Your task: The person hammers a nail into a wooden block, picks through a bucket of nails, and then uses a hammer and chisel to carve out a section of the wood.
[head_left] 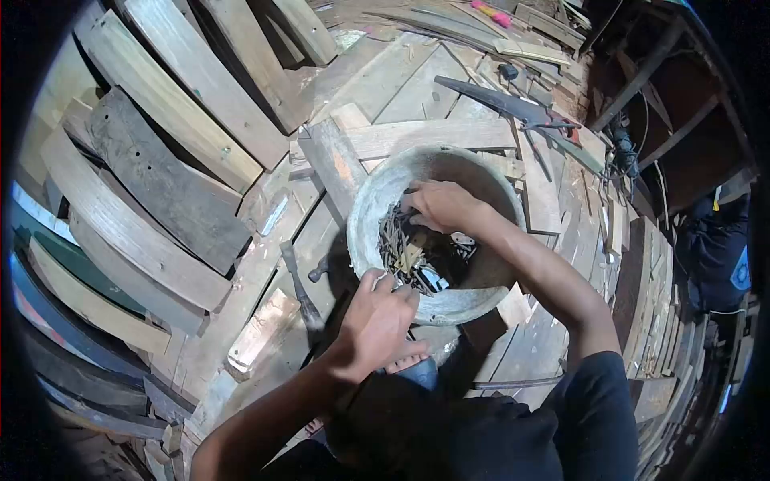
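Observation:
A round, pale, worn bucket (366, 208) stands before me with a heap of nails (393, 240) and small metal pieces at its bottom. My left hand (378, 313) is closed on the near left part of its rim. Inside the bucket, my right hand (443, 206) reaches down with bent fingers among the nails at the far left; its fingertips are partly hidden, and I cannot tell what they pinch. A yellowish metal piece (411, 255) and a light blue and white item (433, 279) lie in the heap. Left of the bucket rests a hammer (302, 293).
Wooden planks (200, 88) lean in a row along the left. A handsaw (489, 100) lies beyond the bucket at the right, with pliers (555, 125) across it. Boards (433, 138) and scraps cover the floor. A dark bag (716, 252) sits at the far right.

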A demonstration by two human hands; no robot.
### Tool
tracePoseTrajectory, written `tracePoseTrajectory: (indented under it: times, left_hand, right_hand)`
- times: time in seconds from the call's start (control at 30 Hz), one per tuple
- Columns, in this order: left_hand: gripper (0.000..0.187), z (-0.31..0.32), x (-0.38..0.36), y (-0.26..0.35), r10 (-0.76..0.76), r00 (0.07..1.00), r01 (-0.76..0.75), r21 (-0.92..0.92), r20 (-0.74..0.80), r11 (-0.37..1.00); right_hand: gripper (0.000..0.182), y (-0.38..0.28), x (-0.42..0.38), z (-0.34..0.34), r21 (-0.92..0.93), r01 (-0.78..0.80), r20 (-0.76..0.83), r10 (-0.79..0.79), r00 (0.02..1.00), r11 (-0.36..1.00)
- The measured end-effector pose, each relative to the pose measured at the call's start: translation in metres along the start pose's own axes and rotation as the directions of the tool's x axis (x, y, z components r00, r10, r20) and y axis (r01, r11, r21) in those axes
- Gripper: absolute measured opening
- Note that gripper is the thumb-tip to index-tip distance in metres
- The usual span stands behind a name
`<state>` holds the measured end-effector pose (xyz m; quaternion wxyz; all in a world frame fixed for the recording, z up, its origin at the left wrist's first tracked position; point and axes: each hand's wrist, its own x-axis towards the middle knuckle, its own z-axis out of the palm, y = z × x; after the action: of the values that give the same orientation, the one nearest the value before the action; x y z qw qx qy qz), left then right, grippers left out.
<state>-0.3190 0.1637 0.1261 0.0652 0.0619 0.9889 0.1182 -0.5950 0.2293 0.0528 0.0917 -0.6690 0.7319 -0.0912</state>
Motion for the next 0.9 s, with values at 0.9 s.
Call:
tracePoseTrajectory:
  times: [0.9]
  left_hand:
    - [0.067, 0.002, -0.002, 0.0, -0.005, 0.998, 0.006, 0.015, -0.058, 1.0]
  right_hand:
    - [0.035, -0.039, -0.07, -0.074, 0.018, -0.332, 0.301, 0.312, 0.901, 0.943]
